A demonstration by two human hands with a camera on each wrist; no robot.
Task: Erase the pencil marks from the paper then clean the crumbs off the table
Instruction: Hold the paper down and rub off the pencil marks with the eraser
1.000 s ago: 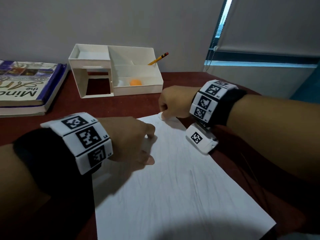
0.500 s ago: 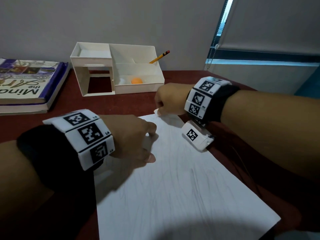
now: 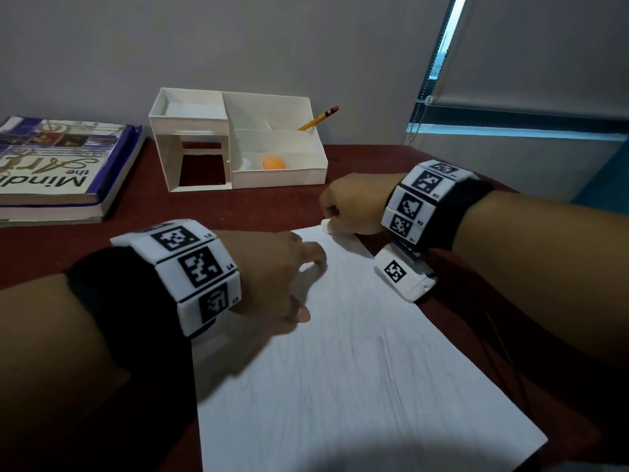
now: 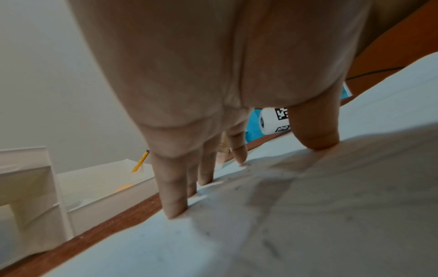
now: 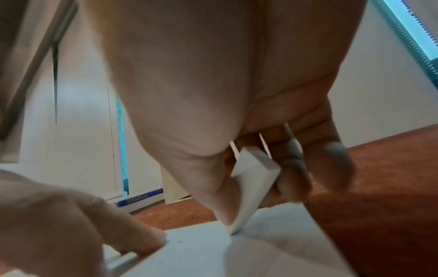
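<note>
Your right hand [image 3: 354,206] is pinching a white eraser [image 5: 251,185] between thumb and curled fingers, and you are pressing its lower corner onto the paper [image 3: 357,369] at the sheet's far edge, the edge nearest the organizer. Your left hand [image 3: 272,277] is lying on the paper just nearer to you than the eraser, with its fingers [image 4: 173,191] straight and spread, the fingertips and thumb pressing down on the sheet near its far left edge and curling round nothing. The two hands are sitting close together but are not touching. The paper is lying flat on the dark red table [image 3: 272,206], carrying faint grey pencil strokes over most of its surface, and in the left wrist view small dark specks are showing on it near your fingertips. Beyond the paper's far edge the white desk organizer [image 3: 238,144] is standing against the wall, holding a yellow pencil [image 3: 316,118] tilted in a rear compartment and an orange ball [image 3: 273,163] in the front tray. To the left of the organizer a purple-edged book [image 3: 61,165] is lying flat.
</note>
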